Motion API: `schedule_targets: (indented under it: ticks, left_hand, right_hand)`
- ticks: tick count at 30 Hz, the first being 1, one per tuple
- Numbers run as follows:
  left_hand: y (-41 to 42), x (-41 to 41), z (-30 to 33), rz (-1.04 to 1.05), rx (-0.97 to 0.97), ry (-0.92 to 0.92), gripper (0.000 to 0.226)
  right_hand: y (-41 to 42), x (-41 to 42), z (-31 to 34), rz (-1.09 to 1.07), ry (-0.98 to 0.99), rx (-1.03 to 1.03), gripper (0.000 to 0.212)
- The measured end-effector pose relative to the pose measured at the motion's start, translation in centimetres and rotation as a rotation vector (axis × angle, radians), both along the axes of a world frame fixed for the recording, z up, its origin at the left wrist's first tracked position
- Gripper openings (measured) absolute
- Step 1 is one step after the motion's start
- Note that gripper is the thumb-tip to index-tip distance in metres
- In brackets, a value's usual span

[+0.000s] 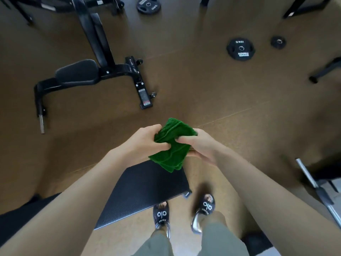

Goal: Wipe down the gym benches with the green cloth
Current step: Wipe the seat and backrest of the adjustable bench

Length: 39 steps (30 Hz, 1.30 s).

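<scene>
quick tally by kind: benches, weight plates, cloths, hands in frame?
Benches: 2, the bench at left and the textured bench pad in front of the feet
Weight plates: 3, top, large, small
Green cloth: 1
Hands: 2, left hand, right hand, both gripping the cloth
Total: 8

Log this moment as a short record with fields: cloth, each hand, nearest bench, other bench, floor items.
cloth: green cloth, folded, held in the air above the near bench
left hand: left hand grips the cloth's left side
right hand: right hand grips its right side
nearest bench: black textured bench pad, just in front of the feet
other bench: black adjustable bench, farther off on the left
floor items: weight plates
</scene>
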<state>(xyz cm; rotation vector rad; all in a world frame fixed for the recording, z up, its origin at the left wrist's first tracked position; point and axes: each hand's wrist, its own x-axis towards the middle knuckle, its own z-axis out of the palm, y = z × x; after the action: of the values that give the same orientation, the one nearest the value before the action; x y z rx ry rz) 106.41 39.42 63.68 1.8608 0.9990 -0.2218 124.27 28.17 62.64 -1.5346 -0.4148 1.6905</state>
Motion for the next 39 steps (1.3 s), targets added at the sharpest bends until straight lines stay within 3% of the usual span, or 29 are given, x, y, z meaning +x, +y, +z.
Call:
schedule_targets:
  ticks: [5, 11, 19, 25, 35, 39]
  left_hand:
    - [2.8, 4.9, 2.0, 0.16, -0.195, -0.127, 0.054]
    - [5.4, 14.7, 3.0, 0.27, -0.192, -0.117, 0.035]
    - [8.9, 25.5, 5.0, 0.582, -0.215, -0.241, 0.028]
    - [12.7, 25.5, 4.9, 0.597, 0.006, -0.134, 0.008]
    - [20.7, 21.3, 2.0, 0.776, -0.032, -0.22, 0.026]
    - [27.4, 20.1, 2.0, 0.719, 0.038, -0.1, 0.021]
  right_hand:
    - [3.8, 7.0, 1.6, 0.198, -0.208, 0.077, 0.025]
    - [9.5, 17.6, 2.1, 0.386, -0.346, 0.174, 0.019]
    - [17.1, 28.7, 4.5, 0.443, -0.243, 0.188, 0.016]
    - [22.8, 29.4, 5.2, 0.57, -0.184, 0.204, 0.018]
    - [35.6, 24.3, 3.6, 0.913, -0.398, 0.336, 0.019]
    - [42.5, 22.5, 3.1, 1.006, -0.423, 0.338, 0.012]
